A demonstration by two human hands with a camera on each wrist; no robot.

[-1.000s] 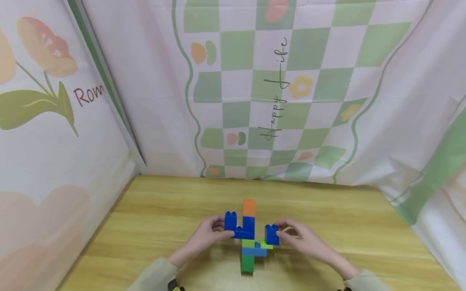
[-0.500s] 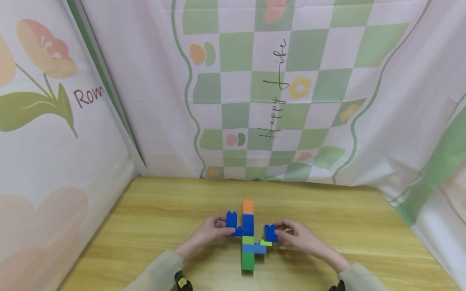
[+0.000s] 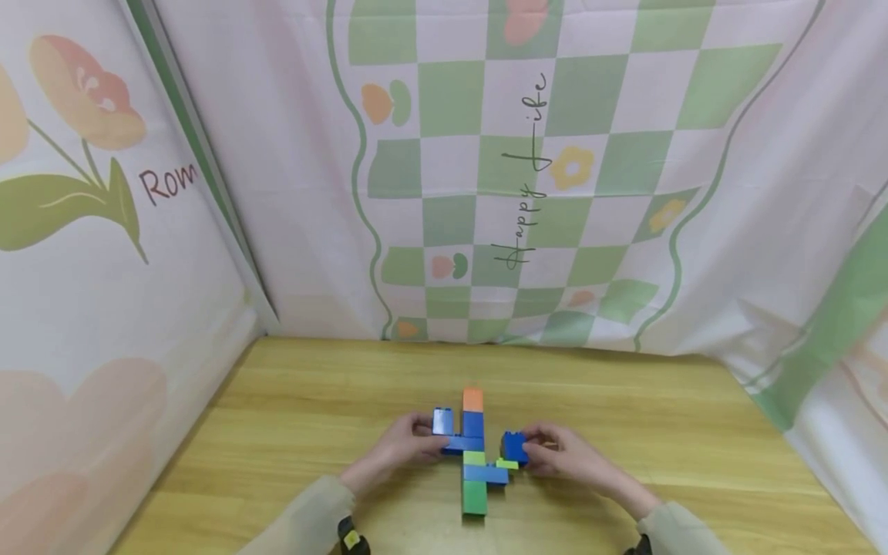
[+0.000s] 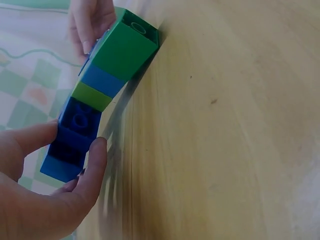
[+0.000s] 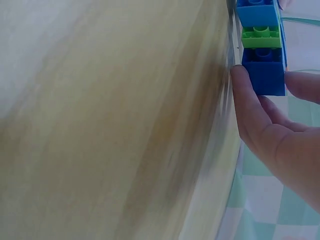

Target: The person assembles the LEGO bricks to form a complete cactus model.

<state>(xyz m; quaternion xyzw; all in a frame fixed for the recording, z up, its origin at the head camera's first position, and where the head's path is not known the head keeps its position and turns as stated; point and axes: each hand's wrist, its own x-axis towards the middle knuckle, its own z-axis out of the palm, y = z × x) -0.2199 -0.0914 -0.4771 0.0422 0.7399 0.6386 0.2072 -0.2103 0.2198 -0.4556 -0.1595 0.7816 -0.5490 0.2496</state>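
A figure of building blocks stands between the hands in the head view. From its orange block (image 3: 472, 400) at the far end, it runs through a dark blue block (image 3: 473, 425) and a lime block (image 3: 474, 458) to a green block (image 3: 475, 498). My left hand (image 3: 409, 443) grips the dark blue side bar (image 3: 463, 444), which bears another blue block (image 3: 442, 422). On the opposite side, my right hand (image 3: 565, 456) pinches a dark blue block (image 5: 263, 75) between thumb and fingers. This block adjoins a thin lime piece (image 5: 261, 36) beside a lighter blue bar (image 3: 487, 474).
The wooden table (image 3: 610, 393) lies under the hands. A patterned curtain (image 3: 513, 166) hangs behind its far edge, and a flowered cloth wall (image 3: 104, 293) borders the left side.
The figure has tilted while staying in both hands, its orange end looking shorter and lower. The upper left block's face now catches more light. Both hands have barely shifted.
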